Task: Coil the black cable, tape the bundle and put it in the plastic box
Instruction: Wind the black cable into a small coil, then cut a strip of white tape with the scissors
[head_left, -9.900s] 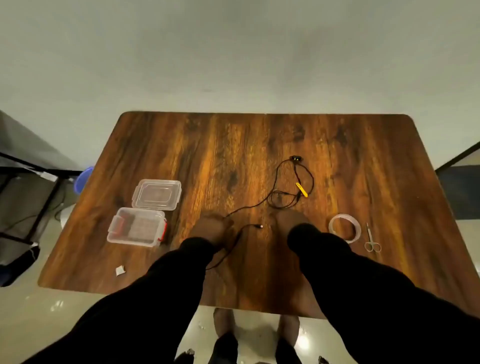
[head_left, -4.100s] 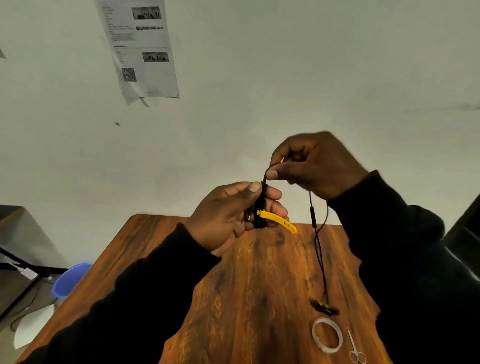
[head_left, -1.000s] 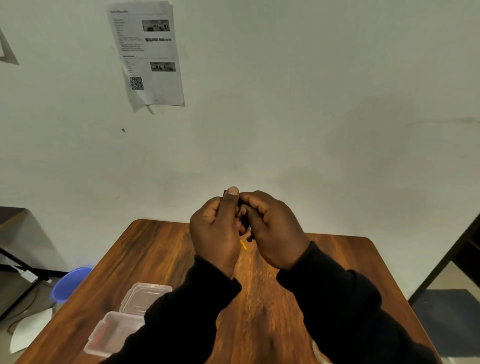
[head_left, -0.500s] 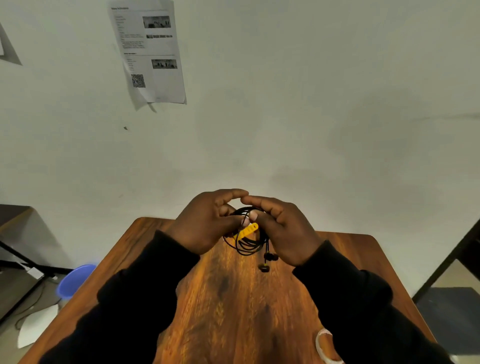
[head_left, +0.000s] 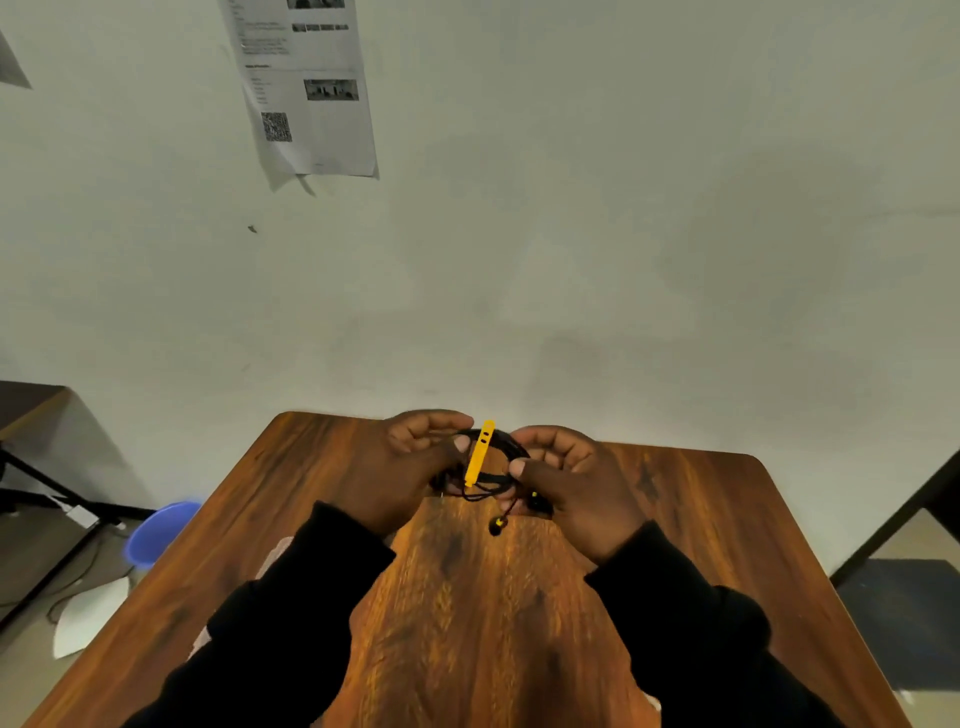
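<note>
Item 1: black cable (head_left: 498, 457), coiled into small loop bundle, held in the air above far part of wooden table (head_left: 467, 623), centre of frame. Yellow strap (head_left: 479, 453) stands roughly upright across front of coil, upper end poking above it. Two earbuds hang off lower right of bundle on short leads: one (head_left: 497, 526) dangling free, w/ yellow dot; other (head_left: 535, 503) against right palm.

Item 2: left hand (head_left: 405, 475), centre-left. Fingers curled round left side of coil, thumb tip pressed at strap's left edge; pinching bundle, hand partly closed.

Item 3: right hand (head_left: 576, 488), centre-right. Thumb tip on coil's lower right, fingers bent over top right; loosely closed grip on bundle.

Item 4: black sleeves, lower left & lower right of frame, hide much of near tabletop. Pale edge showing beside left sleeve, lower left – can't tell what it is.

Item 5: surrounds. Printed sheet w/ QR code (head_left: 306, 88) on wall, upper left. Blue bucket (head_left: 161, 530) on floor, left of table.
</note>
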